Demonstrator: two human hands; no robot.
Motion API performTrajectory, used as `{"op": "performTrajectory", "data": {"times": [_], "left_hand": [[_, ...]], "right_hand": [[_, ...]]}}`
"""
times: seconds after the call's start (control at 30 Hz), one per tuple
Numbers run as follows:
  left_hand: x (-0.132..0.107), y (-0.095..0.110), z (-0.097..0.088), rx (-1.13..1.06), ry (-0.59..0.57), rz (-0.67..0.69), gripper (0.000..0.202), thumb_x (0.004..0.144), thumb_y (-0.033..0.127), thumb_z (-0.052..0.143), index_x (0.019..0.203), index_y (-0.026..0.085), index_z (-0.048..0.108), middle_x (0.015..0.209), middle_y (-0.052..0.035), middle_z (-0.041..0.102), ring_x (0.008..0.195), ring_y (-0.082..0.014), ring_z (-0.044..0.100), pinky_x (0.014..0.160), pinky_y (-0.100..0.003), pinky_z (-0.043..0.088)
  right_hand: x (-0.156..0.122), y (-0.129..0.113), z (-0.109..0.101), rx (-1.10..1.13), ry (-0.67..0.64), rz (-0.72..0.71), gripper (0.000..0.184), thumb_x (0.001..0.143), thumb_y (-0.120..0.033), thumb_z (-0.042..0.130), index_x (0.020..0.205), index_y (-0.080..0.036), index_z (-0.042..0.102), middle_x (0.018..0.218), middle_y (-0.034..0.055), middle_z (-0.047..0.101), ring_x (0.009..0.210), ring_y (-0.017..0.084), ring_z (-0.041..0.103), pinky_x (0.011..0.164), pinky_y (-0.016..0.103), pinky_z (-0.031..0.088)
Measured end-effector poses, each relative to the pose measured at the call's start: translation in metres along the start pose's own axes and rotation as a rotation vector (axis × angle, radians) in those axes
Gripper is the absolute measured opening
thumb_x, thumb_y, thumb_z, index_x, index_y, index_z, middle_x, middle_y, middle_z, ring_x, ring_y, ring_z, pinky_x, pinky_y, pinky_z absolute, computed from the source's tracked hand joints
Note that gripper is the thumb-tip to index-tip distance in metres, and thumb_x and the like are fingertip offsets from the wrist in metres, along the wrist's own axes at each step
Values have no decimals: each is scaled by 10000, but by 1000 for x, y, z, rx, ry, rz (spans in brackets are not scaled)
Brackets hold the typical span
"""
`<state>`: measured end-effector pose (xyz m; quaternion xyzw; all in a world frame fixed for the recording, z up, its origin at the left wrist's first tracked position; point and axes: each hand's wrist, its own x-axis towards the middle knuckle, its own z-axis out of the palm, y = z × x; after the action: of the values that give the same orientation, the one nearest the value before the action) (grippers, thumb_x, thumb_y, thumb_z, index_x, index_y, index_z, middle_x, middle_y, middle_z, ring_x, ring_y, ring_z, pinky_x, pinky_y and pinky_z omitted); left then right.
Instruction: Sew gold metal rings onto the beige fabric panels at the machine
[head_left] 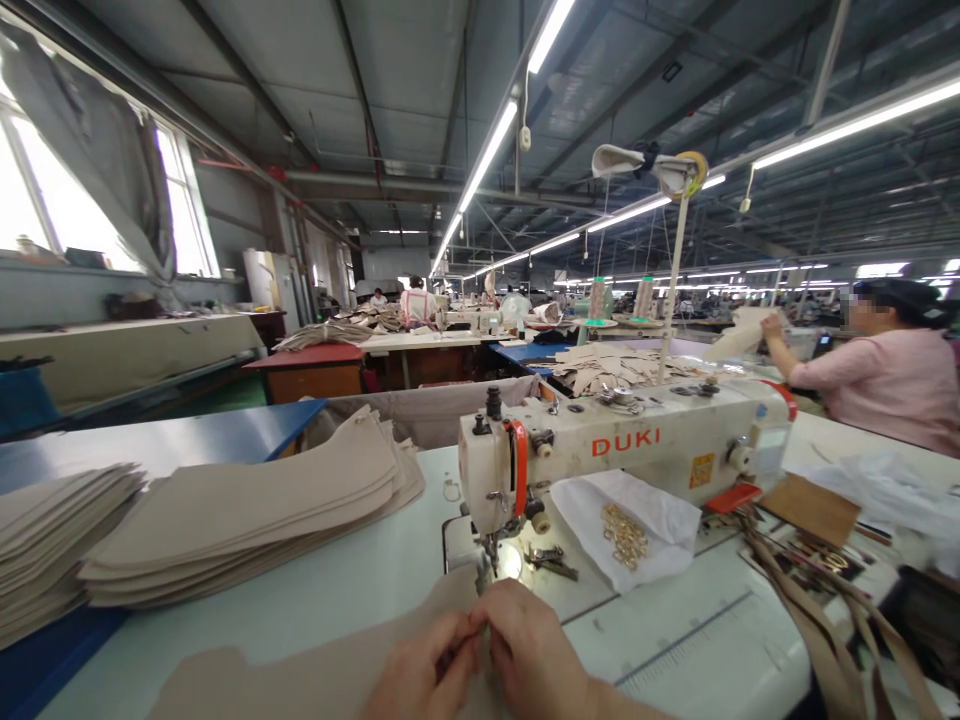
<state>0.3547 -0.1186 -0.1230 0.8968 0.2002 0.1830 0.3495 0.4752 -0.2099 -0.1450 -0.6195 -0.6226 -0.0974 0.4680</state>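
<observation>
My left hand [427,665] and my right hand [531,650] meet just in front of the sewing machine's needle, their fingers closed in a pinch. What they pinch is hidden between the fingertips. A flat beige fabric piece [300,672] lies beneath both hands, its narrow end reaching toward the presser foot. The white sewing machine [555,440], marked DUKI, stands right beyond them. Behind my right hand, small dark metal snips [551,560] rest on the machine bed. A white bag [581,510] holding small gold-coloured metal pieces [624,537] lies beside the snips.
Stacks of cut beige fabric [247,510] sit on the left. Beige straps [799,610] hang over the table's right side, near a brown board [810,508]. A co-worker in a pink top [892,375] handles fabric at the right. A blue table [225,430] stands behind the stacks.
</observation>
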Motion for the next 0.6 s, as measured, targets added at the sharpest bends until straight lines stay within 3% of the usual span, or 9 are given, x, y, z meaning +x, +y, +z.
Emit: {"op": "performTrajectory", "data": {"times": [0.23,0.43,0.6], "left_hand": [[1,1,0,-78,-37,-28,247,815,323,410,740,207,614,612,14,600,559,-157,544,583,-225,425],[2,-1,-4,-66,-10,-18,243,808,307,413,785,216,637,728,-12,655,713,-194,593,688,-254,424],[3,-6,-5,-97,31,-112,247,780,332,410,708,201,608,647,-6,602,605,-185,557,591,-257,400]], "right_hand": [[2,-2,0,40,-8,130,269,629,31,407,694,-192,544,707,8,595,705,148,570,638,207,399],[12,-7,7,165,8,327,248,604,10,411,642,-188,556,632,-20,579,631,135,545,592,202,378],[12,-5,7,342,67,440,257,621,-3,428,694,-179,600,663,-11,604,645,139,565,607,204,414]]}}
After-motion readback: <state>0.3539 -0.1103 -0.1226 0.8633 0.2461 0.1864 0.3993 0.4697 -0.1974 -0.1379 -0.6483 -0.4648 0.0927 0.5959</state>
